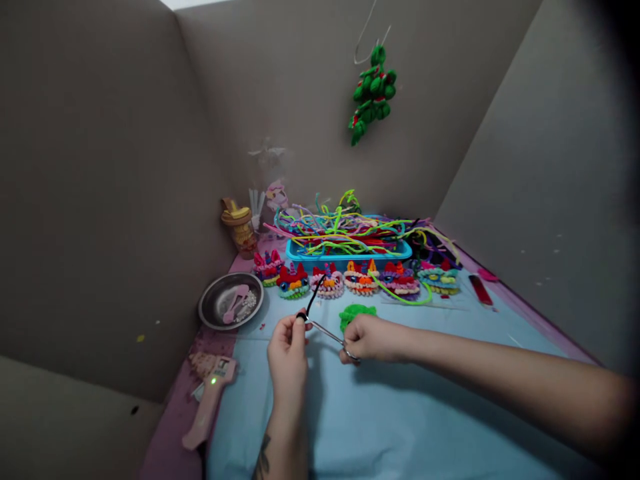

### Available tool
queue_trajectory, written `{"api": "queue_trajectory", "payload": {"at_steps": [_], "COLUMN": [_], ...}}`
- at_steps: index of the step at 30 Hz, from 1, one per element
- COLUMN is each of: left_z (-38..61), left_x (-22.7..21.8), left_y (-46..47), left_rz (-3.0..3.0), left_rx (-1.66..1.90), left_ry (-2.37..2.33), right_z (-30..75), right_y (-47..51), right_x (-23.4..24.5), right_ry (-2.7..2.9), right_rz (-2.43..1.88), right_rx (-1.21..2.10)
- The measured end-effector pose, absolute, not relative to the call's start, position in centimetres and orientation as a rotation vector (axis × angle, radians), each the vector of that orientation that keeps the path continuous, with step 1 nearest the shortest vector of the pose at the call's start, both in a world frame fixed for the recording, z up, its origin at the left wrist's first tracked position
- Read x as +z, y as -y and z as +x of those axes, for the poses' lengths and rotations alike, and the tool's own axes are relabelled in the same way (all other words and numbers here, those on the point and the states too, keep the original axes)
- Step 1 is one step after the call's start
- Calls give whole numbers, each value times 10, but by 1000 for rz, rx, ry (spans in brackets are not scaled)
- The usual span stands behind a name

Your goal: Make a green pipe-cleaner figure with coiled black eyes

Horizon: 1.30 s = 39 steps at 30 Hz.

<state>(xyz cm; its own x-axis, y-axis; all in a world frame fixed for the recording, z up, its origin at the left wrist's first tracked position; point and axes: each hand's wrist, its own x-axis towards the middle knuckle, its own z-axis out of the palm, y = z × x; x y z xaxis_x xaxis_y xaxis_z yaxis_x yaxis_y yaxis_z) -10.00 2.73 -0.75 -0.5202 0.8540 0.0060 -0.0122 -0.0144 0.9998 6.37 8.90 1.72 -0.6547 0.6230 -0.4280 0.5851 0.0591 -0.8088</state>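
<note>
My left hand (288, 347) is closed in a pinch on a black pipe cleaner (315, 295) that sticks up and to the right from my fingertips. My right hand (373, 337) is closed on small metal scissors (330, 333), whose blades reach left to the pipe cleaner at my left fingers. Both hands hover over the light blue table mat (400, 413). A green pipe-cleaner piece (356, 312) lies just behind my right hand.
A row of several colourful pipe-cleaner figures (360, 279) stands behind my hands. A blue tray (350, 252) holds many loose pipe cleaners. A metal dish (210, 308), a pink glue gun (207, 400) and a jar (242, 230) sit at the left. Cardboard walls surround the table; a green ornament (373, 93) hangs above.
</note>
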Motion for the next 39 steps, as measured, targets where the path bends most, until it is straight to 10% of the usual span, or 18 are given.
{"api": "queue_trajectory", "payload": {"at_steps": [39], "left_z": [-97], "left_x": [-7], "left_y": [-28], "left_rz": [555], "left_rx": [1636], "left_ry": [-1076], "right_z": [67], "right_y": [-82], "right_x": [24], "right_ry": [2230], "right_rz": [-1176], "right_rx": [1996]}}
